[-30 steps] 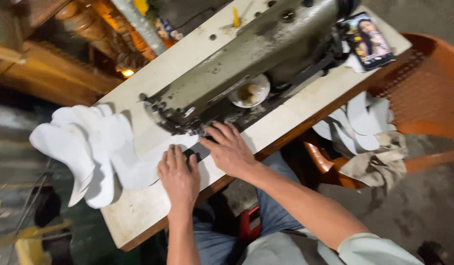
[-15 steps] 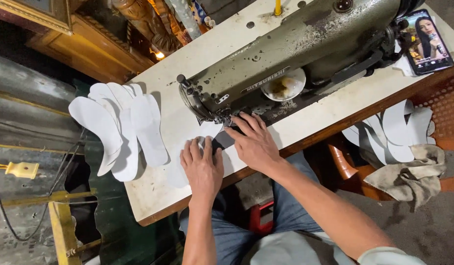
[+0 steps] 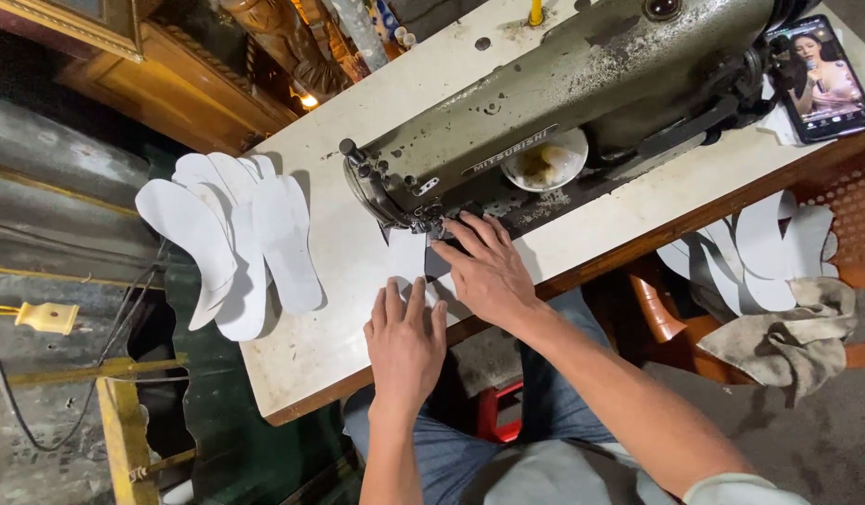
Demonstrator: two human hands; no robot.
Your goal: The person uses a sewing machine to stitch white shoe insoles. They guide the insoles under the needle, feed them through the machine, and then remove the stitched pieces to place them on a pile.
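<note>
The white piece [image 3: 406, 254] lies flat on the tabletop [image 3: 339, 327], its far edge at the needle area of the sewing machine [image 3: 545, 122]. The left hand [image 3: 404, 341] is spread open, palm down, fingers together, pressing on the near part of the piece; it grips nothing. The right hand [image 3: 489, 271] is likewise open and flat, fingertips beside the needle area, bearing on the piece's right side.

Judgement: the piece looks thin, light and flexible, a cut sheet of the same stock as the insole-shaped blanks [image 3: 231, 238] stacked to the left, which overhang the tabletop edge with little visible droop, so moderately stiff. It likely slides easily on the smooth top. Flat palm pressure suits it better than pinching; hold near the edges, fingers clear of the needle.

More blanks [image 3: 760, 252] and a rag [image 3: 788, 332] lie on the chair at right. A phone [image 3: 821, 79] rests behind the machine.
</note>
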